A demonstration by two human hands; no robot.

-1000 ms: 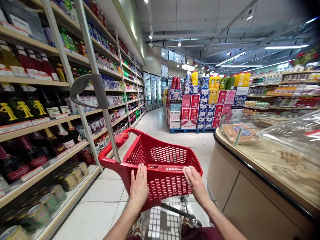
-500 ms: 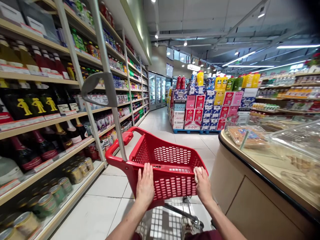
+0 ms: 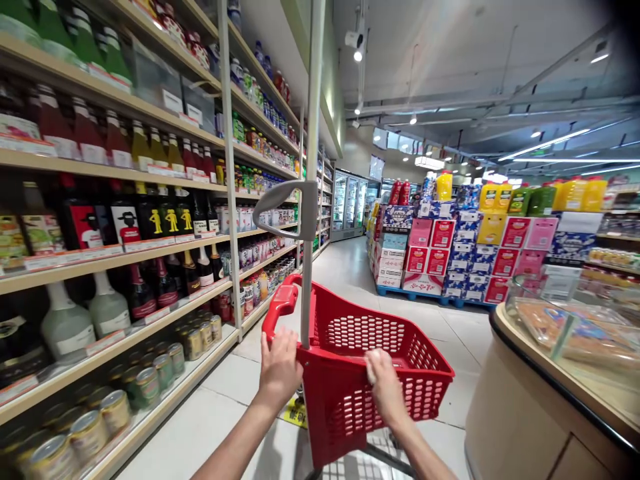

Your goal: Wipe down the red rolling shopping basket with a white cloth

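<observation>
A red plastic shopping cart [image 3: 383,333] with a perforated basket stands in front of me, side-on, a tall metal pole [image 3: 309,267] rising from it. My left hand [image 3: 281,368] grips the rim by the cart's handle end, its fingers curled over the edge beside the pole's base. My right hand [image 3: 387,390] is closed on the near side rim, around mid-length. A small piece of white cloth [image 3: 371,369] shows between its fingers, mostly hidden. On the pole is a grey loop-shaped handle [image 3: 300,210].
Shelves [image 3: 165,250] of bottles and cans line my left. At right is a curved counter [image 3: 520,393] with packaged food under clear covers. Stacked drink cartons [image 3: 430,250] stand ahead, with glass-door fridges [image 3: 349,200] further back. A yellow floor sign [image 3: 295,413] lies under the cart.
My view has turned left, and the cart sits farther right. My left hand has moved to the handle-end corner. My right hand has slid left along the rim with the cloth.
</observation>
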